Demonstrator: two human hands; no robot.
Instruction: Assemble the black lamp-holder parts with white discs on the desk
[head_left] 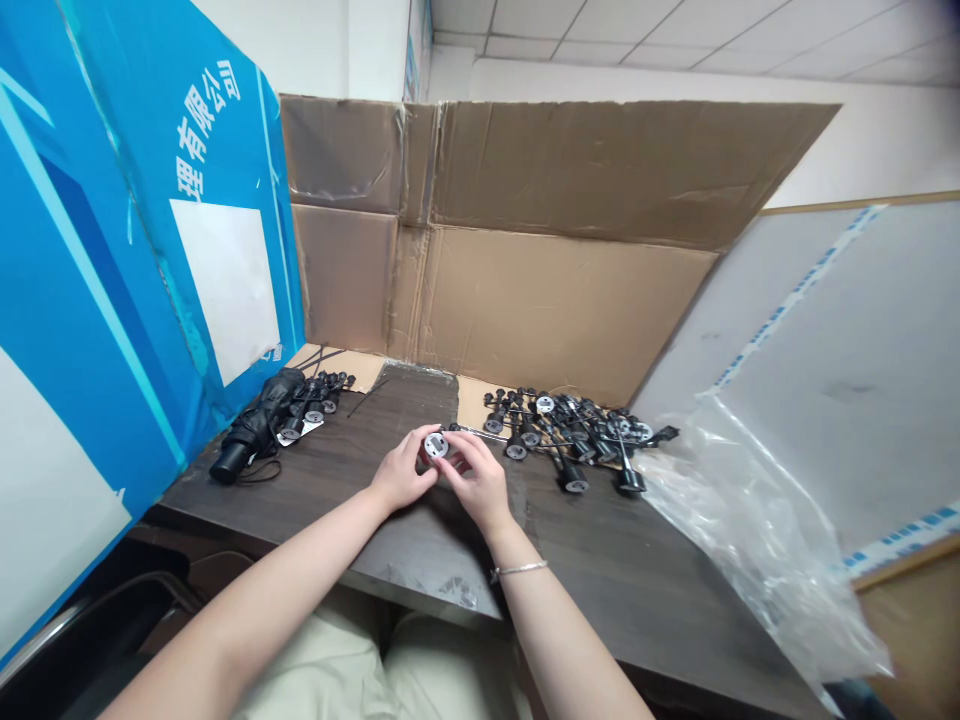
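Near the front middle of the dark table, my left hand (405,472) and my right hand (475,476) meet around one small black part with a round, pale end face (436,445). The face is turned toward me and has a dark slot in it. Fingers of the left hand wrap its left side. My right thumb and fingertips touch its right side. Its rear end is mostly hidden by the fingers. Similar black parts with round pale ends lie in a heap (577,440) to the right, and a smaller group (319,400) lies to the left.
A folded black umbrella (259,425) lies at the table's left edge. Brown cardboard (570,310) stands along the back, with a blue printed panel (150,260) at left. Clear plastic sheeting (757,520) drapes over the right edge. A chair (97,610) is at lower left.
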